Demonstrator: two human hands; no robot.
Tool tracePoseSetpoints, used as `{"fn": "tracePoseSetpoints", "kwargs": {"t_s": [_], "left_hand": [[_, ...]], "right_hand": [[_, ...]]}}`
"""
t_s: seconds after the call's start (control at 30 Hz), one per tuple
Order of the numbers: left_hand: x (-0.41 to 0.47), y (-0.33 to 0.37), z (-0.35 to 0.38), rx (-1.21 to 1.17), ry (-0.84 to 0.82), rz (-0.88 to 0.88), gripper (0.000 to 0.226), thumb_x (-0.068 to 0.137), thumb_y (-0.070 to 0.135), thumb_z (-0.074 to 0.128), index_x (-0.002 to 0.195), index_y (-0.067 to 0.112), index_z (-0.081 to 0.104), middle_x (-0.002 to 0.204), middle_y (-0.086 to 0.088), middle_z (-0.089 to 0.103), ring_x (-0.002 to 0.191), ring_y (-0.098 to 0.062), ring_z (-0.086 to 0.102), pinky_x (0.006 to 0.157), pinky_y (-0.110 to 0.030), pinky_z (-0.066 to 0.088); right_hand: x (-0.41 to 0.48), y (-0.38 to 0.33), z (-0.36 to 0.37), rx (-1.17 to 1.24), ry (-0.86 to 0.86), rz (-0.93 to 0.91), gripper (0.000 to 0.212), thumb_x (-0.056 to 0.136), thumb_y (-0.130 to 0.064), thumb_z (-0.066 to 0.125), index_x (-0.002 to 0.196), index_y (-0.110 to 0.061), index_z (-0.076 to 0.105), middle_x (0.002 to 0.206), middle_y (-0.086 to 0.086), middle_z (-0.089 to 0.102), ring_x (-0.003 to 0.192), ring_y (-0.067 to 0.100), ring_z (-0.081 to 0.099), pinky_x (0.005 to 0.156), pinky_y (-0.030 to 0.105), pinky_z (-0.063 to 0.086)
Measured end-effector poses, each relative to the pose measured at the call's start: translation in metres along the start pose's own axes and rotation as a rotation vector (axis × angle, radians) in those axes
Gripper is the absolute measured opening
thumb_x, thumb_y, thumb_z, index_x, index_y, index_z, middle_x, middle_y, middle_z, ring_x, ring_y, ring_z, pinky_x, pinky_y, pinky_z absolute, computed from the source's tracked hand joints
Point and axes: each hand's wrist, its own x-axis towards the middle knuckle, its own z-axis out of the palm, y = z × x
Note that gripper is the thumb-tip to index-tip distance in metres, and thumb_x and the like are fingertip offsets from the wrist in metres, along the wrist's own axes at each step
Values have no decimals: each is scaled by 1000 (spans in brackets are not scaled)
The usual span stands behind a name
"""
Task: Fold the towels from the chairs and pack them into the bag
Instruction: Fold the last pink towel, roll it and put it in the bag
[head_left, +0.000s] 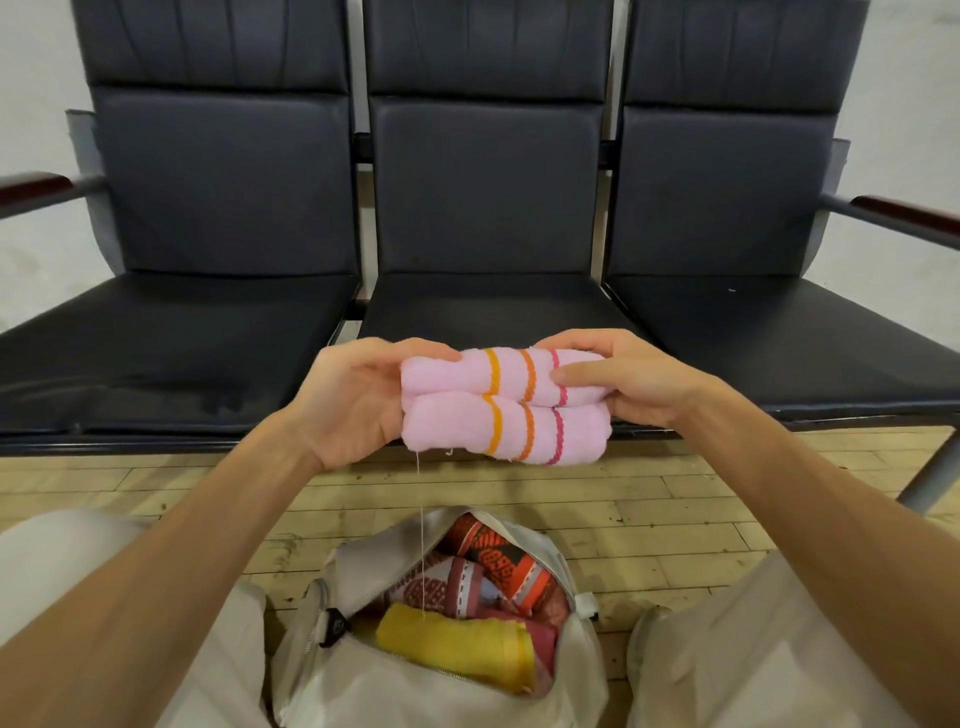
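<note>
- Head view: your left hand (353, 400) and right hand (623, 379) hold one pink towel (509, 405) in the air between them. It is in front of the front edge of the middle chair (483, 208) seat and above the bag (363, 691).
- Grip: your left fingers curl round the towel's left end from behind, palm toward you. Your right hand pinches the right end, thumb laid flat across the front and fingers behind.
- Towel shape: it is folded into a thick bundle of two padded layers, one stacked on the other.
- Long axis: it runs left to right, nearly level, from one hand to the other. Three stripes, yellow, orange and pink, cross it nearer the right end. A loose thread (422, 519) hangs from its lower left edge down toward the bag.
- Bag: it sits unzipped on the floor (675, 499) between your knees. Inside lie a yellow towel (457, 649) at the near edge and red patterned towels (493, 561) toward the far edge.
- Progress: all three chair seats in view show no towels, so this looks like the last one. The folding seems almost done.
- Left to do, as a judgement: lower the bundle into the bag's opening. Space looks tight, so it may need pressing in.
</note>
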Motion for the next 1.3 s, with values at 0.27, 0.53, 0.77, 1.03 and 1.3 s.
{"fn": "tracePoseSetpoints", "kwargs": {"t_s": [0.27, 0.53, 0.77, 1.03, 1.3], "left_hand": [[7, -9, 0, 278, -128, -364, 71, 50, 59, 85, 105, 15, 73, 104, -9, 71, 92, -23, 69, 71, -34, 59], [28, -33, 15, 504, -345, -428, 68, 67, 20, 78, 129, 10, 53, 127, -18, 61, 118, -35, 58, 100, -57, 45], [28, -38, 3, 537, -268, -340, 65, 64, 17, 74, 125, 3, 57, 123, -22, 62, 115, -40, 58, 98, -58, 46], [28, -35, 4, 494, -286, -320, 52, 68, 16, 70, 118, 3, 61, 115, -19, 65, 107, -36, 62, 85, -44, 51], [29, -36, 8, 624, -76, -232, 64, 61, 25, 81, 120, 16, 59, 114, -5, 69, 104, -23, 67, 90, -48, 54]], "right_hand": [[-2, -6, 10, -228, -84, -186, 25, 83, -4, 69, 106, -15, 69, 106, 0, 70, 102, 22, 67, 74, 32, 58], [5, -5, 29, -469, -81, -150, 28, 82, -13, 75, 107, -23, 68, 105, -7, 68, 100, 12, 66, 75, 27, 59], [0, 0, 30, -617, -162, -146, 47, 75, -13, 82, 116, -21, 60, 109, -10, 65, 102, 2, 63, 79, 20, 56], [1, 4, 31, -387, -172, -73, 43, 80, -20, 76, 120, -19, 60, 118, 1, 64, 109, 20, 64, 86, 43, 58], [-1, 4, 18, -248, -3, -175, 35, 80, 5, 72, 112, -5, 67, 109, 11, 70, 101, 25, 69, 81, 40, 59]]}}
